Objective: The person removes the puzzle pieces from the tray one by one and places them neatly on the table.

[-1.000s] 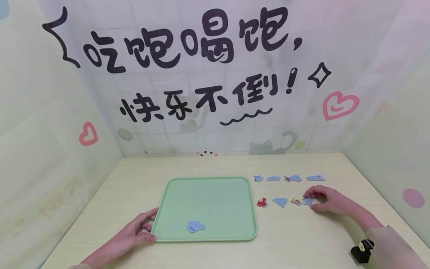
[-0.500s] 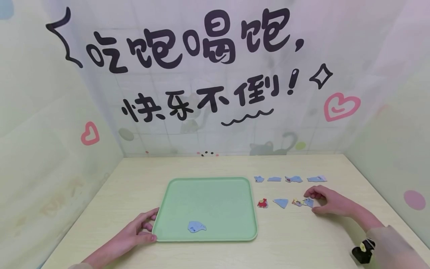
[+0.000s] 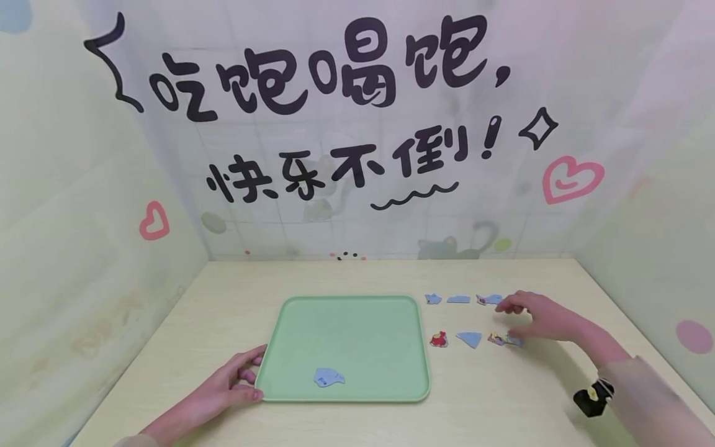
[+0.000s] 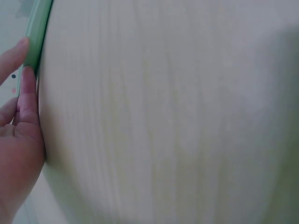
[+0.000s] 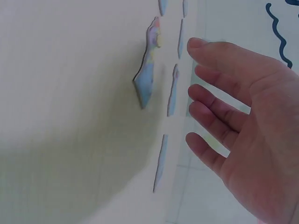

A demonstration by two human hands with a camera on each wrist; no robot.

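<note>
My left hand [image 3: 231, 379] holds the front left corner of a pale green tray [image 3: 357, 335], thumb at its rim and fingers along the outer side. In the left wrist view, fingertips meet the green rim [image 4: 36, 42]. One blue irregular puzzle piece [image 3: 328, 377] lies on the tray near its front. My right hand [image 3: 547, 316] hovers with loosely spread fingers and nothing between them, over the right end of two rows of puzzle pieces. Below it in the head view lies a multicoloured and blue piece [image 3: 497, 338], flat on the table in the right wrist view.
The front row also has a red piece [image 3: 439, 339] and a blue triangular piece [image 3: 470, 339]. Behind them runs a row of several thin blue pieces [image 3: 458, 299], the rightmost hidden by my hand. A printed curtain [image 3: 346, 236] borders the wooden table [image 3: 480, 403].
My right hand has come away from the multicoloured piece in the front row and risen toward the back row, holding nothing. My left hand stays at the tray.
</note>
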